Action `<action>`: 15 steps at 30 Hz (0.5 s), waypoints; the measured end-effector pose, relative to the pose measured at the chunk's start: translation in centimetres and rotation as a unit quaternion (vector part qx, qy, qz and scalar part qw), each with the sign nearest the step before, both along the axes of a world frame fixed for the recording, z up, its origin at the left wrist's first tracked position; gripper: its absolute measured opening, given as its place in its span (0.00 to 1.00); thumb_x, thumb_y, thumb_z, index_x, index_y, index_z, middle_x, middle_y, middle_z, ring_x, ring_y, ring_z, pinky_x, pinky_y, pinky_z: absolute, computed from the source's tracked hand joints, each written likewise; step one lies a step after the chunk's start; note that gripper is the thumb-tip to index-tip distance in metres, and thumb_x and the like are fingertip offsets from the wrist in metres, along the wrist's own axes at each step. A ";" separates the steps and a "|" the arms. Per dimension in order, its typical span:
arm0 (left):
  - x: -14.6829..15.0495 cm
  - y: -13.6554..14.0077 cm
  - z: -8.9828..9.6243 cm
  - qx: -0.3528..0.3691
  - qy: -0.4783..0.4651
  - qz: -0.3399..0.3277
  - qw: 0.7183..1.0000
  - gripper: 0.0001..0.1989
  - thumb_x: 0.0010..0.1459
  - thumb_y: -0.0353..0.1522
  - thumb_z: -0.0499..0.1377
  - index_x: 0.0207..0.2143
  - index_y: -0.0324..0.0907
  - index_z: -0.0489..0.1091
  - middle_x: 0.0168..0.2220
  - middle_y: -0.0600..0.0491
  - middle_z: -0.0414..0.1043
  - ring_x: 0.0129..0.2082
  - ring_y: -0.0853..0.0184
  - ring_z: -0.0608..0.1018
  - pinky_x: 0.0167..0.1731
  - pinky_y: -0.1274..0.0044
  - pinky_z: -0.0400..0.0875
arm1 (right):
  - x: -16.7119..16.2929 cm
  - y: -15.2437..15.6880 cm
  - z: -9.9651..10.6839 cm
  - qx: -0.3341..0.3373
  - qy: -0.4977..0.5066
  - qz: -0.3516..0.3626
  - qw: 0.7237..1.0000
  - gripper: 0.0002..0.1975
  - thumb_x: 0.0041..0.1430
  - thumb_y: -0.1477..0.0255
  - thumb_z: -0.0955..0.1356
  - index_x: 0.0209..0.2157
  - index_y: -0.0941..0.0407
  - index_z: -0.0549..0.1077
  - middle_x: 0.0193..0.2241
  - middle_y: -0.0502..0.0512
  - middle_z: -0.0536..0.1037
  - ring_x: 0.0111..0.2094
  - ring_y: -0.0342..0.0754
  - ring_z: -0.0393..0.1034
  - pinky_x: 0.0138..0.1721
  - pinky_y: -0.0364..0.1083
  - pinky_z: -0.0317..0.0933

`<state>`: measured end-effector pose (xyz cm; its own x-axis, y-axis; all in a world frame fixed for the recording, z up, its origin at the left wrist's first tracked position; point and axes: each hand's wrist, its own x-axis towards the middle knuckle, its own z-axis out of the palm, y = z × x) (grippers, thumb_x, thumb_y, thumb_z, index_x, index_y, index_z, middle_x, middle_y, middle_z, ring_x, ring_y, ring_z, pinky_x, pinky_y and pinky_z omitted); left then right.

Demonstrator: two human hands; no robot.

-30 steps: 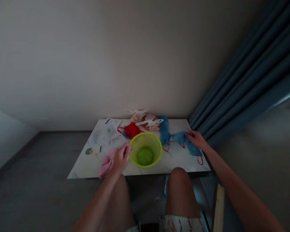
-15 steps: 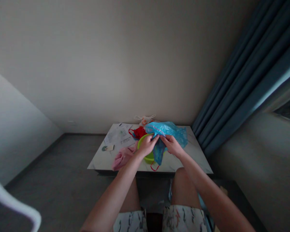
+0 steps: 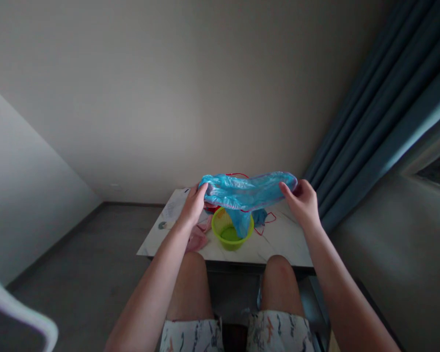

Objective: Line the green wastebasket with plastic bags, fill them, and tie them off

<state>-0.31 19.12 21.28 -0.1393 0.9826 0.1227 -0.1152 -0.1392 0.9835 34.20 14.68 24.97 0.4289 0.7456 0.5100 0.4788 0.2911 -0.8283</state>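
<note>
Both hands hold one blue plastic bag stretched across the middle of the frame. At centre-left, the left hand grips its left end; at centre-right, the right hand grips the other, so the long axis runs side to side (neither hand nearer). Its sagging middle dips toward the green basket on the table just below.
</note>
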 end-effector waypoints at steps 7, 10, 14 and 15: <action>0.0 -2.4 -0.5 0.048 0.168 -0.067 0.982 0.22 0.69 0.52 0.63 0.50 0.44 0.82 0.50 0.47 0.85 0.50 0.56 0.84 0.50 0.71 0.79 | -9.7 -3.0 -1.4 0.009 -0.326 0.242 0.914 0.12 0.78 0.73 0.65 0.38 0.53 0.76 0.35 0.56 0.82 0.39 0.51 0.77 0.47 0.49 0.68; -0.3 -2.0 -2.6 0.059 0.241 -0.178 0.952 0.19 0.69 0.48 0.63 0.47 0.44 0.83 0.45 0.49 0.86 0.46 0.57 0.84 0.48 0.71 0.78 | -12.8 1.6 -6.3 -0.077 -0.352 0.292 0.886 0.13 0.77 0.78 0.63 0.46 0.56 0.80 0.47 0.61 0.87 0.49 0.53 0.81 0.52 0.47 0.70; -0.9 -1.0 -5.8 0.008 0.253 -0.255 0.933 0.17 0.65 0.47 0.66 0.44 0.44 0.83 0.43 0.48 0.87 0.43 0.56 0.83 0.45 0.71 0.77 | -14.0 6.7 -11.9 -0.181 -0.451 0.277 0.829 0.16 0.76 0.77 0.65 0.55 0.58 0.83 0.58 0.67 0.86 0.59 0.59 0.81 0.62 0.53 0.70; -1.2 -0.8 -6.5 -0.010 0.240 -0.250 0.938 0.17 0.63 0.47 0.67 0.44 0.45 0.83 0.44 0.48 0.87 0.43 0.56 0.84 0.44 0.71 0.77 | -13.9 7.3 -12.8 -0.199 -0.468 0.275 0.816 0.16 0.76 0.75 0.66 0.56 0.58 0.84 0.59 0.68 0.85 0.60 0.61 0.80 0.64 0.55 0.70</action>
